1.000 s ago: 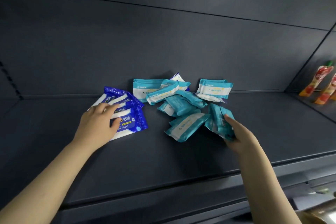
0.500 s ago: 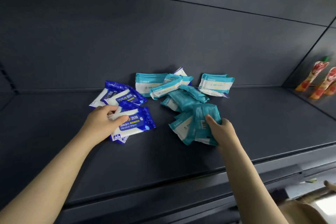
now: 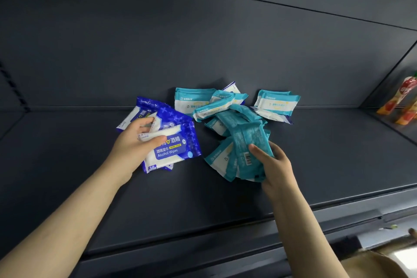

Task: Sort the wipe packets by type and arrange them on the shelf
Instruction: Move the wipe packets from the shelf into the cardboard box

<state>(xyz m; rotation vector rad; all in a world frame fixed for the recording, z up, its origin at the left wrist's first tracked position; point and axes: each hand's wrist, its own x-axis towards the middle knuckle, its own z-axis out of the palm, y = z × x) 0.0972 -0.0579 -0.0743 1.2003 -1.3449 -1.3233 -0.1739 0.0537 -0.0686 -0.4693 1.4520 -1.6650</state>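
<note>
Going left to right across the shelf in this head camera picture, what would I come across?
Left hand → blue alcohol wipe packets → teal wipe packets, some held by the right hand → lone teal stack → bare shelf → red-orange pouches.

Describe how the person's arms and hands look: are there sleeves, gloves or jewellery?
Both forearms are bare up to the frame edge, with no sleeves visible. The left hand and right hand wear no gloves, rings or watch, and no markings show.
</note>
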